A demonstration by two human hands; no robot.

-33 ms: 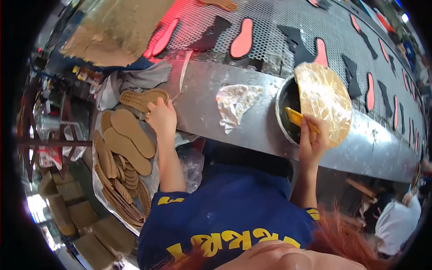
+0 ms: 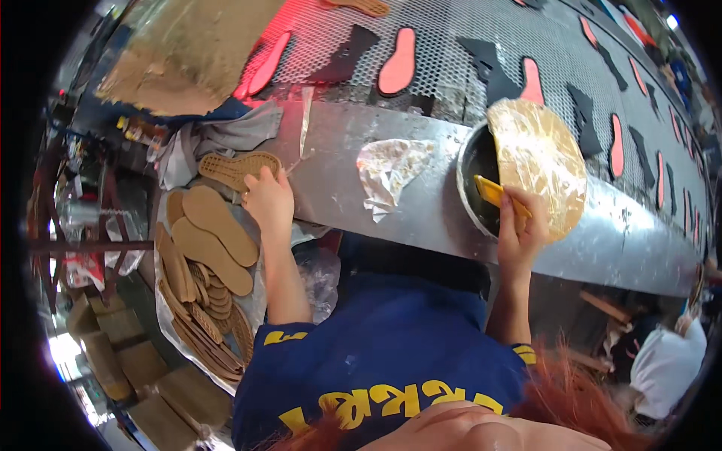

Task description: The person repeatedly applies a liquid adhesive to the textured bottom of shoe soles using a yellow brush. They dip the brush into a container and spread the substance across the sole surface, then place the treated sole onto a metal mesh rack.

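Note:
At the left end of the metal ledge, a tan shoe sole (image 2: pixel 226 168) with a ridged pattern is gripped at one end by my left hand (image 2: pixel 268 199). On the right, my right hand (image 2: pixel 524 229) has its fingers closed round a flat yellow tool (image 2: pixel 490 191) whose exact kind I cannot make out. The tool's end is over the open part of a round pot (image 2: pixel 465 189). A tan, plastic-wrapped cover (image 2: pixel 543 169) lies over the pot's right side. The pot's inside is dark, and its contents are hard to see.
Beside my left forearm, a lined container (image 2: pixel 161 319) holds several tan soles (image 2: pixel 214 255). Crumpled white paper (image 2: pixel 392 173) lies on the metal ledge (image 2: pixel 331 180). Pink insoles (image 2: pixel 398 64) and black pieces (image 2: pixel 347 56) rest on the mesh belt (image 2: pixel 444 45). Grey cloth (image 2: pixel 226 139) lies at the left.
The view has shifted slightly, and the pieces on the mesh belt appear a little further left. Both hands keep the same hold.

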